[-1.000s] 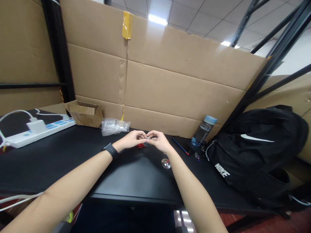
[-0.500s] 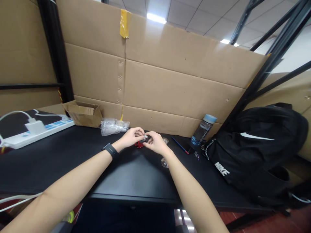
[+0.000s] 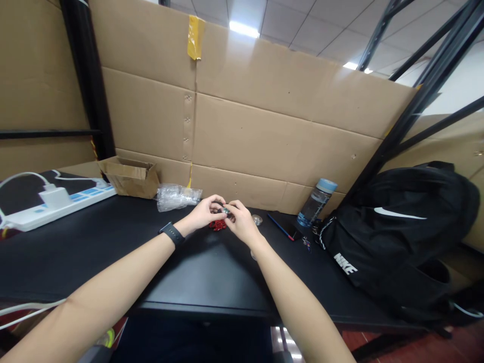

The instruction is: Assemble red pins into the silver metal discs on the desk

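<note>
My left hand [image 3: 206, 212], with a dark watch on its wrist, and my right hand [image 3: 242, 222] meet above the middle of the black table. Between their fingertips they pinch a small dark and whitish object [image 3: 226, 210], too small and too covered by fingers for its kind to be told. Just below the fingers a cluster of small red pieces [image 3: 217, 225] lies on the tabletop. Beside my right hand is a small clear round dish [image 3: 257, 220]. A second clear round thing [image 3: 253, 255] is mostly hidden behind my right forearm.
Crumpled clear plastic packaging [image 3: 177, 197] and an open cardboard box [image 3: 130, 177] stand back left, near a white power strip [image 3: 75, 201]. To the right are a blue pen [image 3: 280, 226], a water bottle [image 3: 316, 201] and a black backpack [image 3: 401, 237]. A cardboard wall [image 3: 264, 136] closes the back.
My right hand has turned and moved slightly left, its fingers now nearer my left fingertips. The small object between them has shifted up a little, and my right forearm covers more of the lower clear round thing.
</note>
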A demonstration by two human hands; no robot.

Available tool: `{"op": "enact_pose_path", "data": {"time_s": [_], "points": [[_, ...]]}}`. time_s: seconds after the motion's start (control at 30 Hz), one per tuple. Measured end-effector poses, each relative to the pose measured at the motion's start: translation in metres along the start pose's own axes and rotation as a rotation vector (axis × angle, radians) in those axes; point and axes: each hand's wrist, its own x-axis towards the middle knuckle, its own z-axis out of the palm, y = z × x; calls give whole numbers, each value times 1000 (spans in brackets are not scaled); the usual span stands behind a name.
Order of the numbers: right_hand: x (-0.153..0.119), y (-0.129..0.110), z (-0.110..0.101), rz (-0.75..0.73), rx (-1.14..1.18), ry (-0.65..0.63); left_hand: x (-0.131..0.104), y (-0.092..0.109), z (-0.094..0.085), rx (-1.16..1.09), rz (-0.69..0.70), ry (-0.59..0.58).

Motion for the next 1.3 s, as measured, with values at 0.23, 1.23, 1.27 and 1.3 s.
{"op": "enact_pose_path", "data": {"time_s": [0.23,1.23,1.27,1.3], "points": [[1,-7,-7,-17,-26,-73,-1,-2,0,-23,-105,-23],[-6,74,-87,416,-233,296,3,-16,-34,677,44,-20],[-10,83,-88,432,-211,255,3,-18,-35,728,64,-49],[-14,91,-86,438,-185,195,3,-19,-36,764,85,-76]]}}
